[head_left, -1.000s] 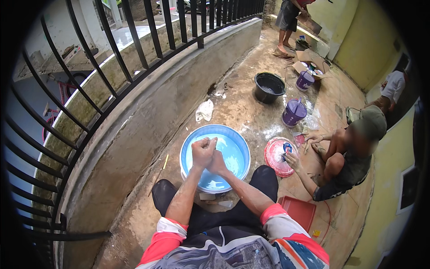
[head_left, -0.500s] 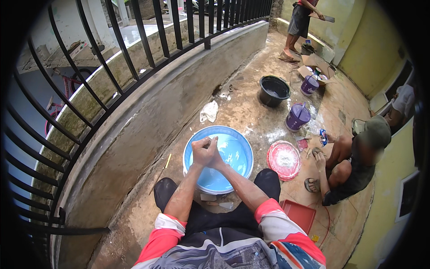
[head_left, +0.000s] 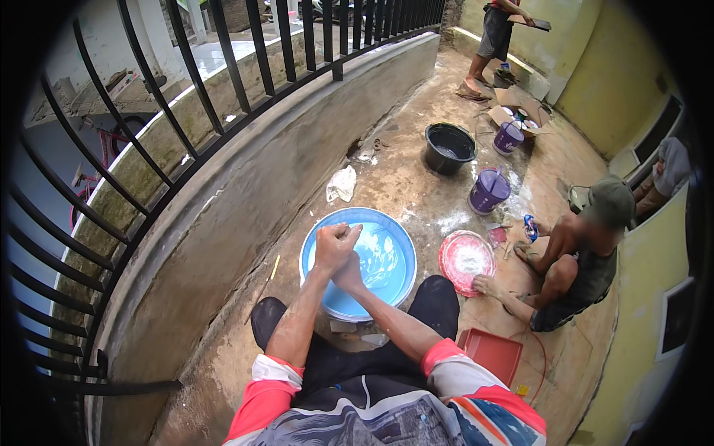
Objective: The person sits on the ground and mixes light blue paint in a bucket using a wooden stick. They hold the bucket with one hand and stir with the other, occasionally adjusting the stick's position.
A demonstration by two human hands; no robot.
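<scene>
Working over a tub (head_left: 387, 218) of blue paint (head_left: 387, 267), set on the ground (head_left: 409, 189) just in front, btwn the knees (head_left: 435, 301); prob. heavy w/ that much liquid; likely stiff-walled plastic, not fragile, but apt to slosh if tipped; prob. slippery wherever wet w/ paint; best taken by the rim at opposite sides, kept level, fingers hooked under the lip.

Holding left hand (head_left: 333, 247) clenched above right hand (head_left: 348, 275), also clenched & pressed close against it, both over the paint; can't tell what, if anything, is inside the grip.

Further out: at the tub's near side, a scraper (head_left: 374, 339), partly hidden; off left, a thin stick (head_left: 276, 267); past the far rim, a white rag (head_left: 342, 183); to the right, a red lid (head_left: 451, 279) w/ white powder (head_left: 472, 260), & at its edge a co-worker's hand (head_left: 487, 286), can't tell if touching; nearer, a red tray (head_left: 493, 355); farther, a purple pail (head_left: 489, 195) & black basin (head_left: 446, 161).
</scene>
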